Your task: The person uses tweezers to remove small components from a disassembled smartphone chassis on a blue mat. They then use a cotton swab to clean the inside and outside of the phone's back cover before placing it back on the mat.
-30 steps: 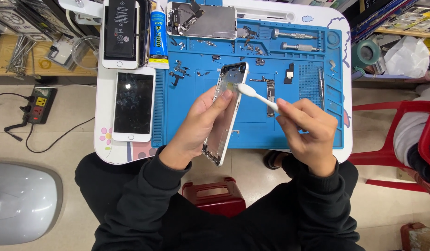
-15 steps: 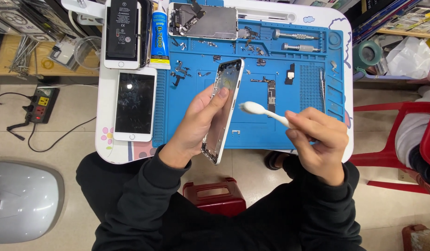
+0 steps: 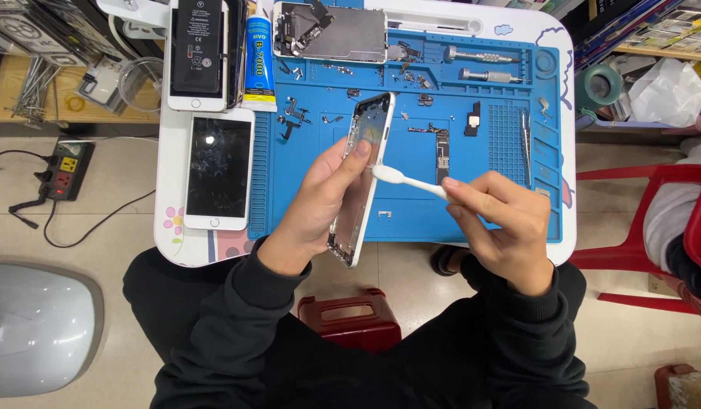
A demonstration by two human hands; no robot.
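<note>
A silver phone housing (image 3: 363, 178) is gripped in the left hand (image 3: 320, 204), tilted on edge above the blue repair mat (image 3: 487, 212), its top end pointing away from the person and its lower end hanging past the table's near edge. The left fingers are wrapped around the frame, thumb pressed on the side rail near the top half. A white toothbrush (image 3: 407, 180) is pinched in the right hand (image 3: 502, 223), fingers closed tight on the handle; the bristle head is touching the housing's right edge, about at mid-height.

On the mat (small parts scattered all over) a logic board (image 3: 442, 154) lies just right of the housing, a small black module (image 3: 472, 120) near it, and tweezers (image 3: 525, 136) along the right side. Two screwdriver handles (image 3: 483, 64) are placed in the top tray. A metal backplate with attached parts (image 3: 331, 32) rests at the mat's top edge. Left of the mat, a white phone with dark screen (image 3: 219, 168) lies flat on the white table (image 3: 168, 189); above it a black battery (image 3: 197, 45) sits on another phone, and a blue glue tube (image 3: 258, 57) lies just beside. A dark red stool (image 3: 349, 318) is seen between the knees. A red plastic chair (image 3: 654, 227) stands at right, a power strip (image 3: 59, 170) on the floor at left.
</note>
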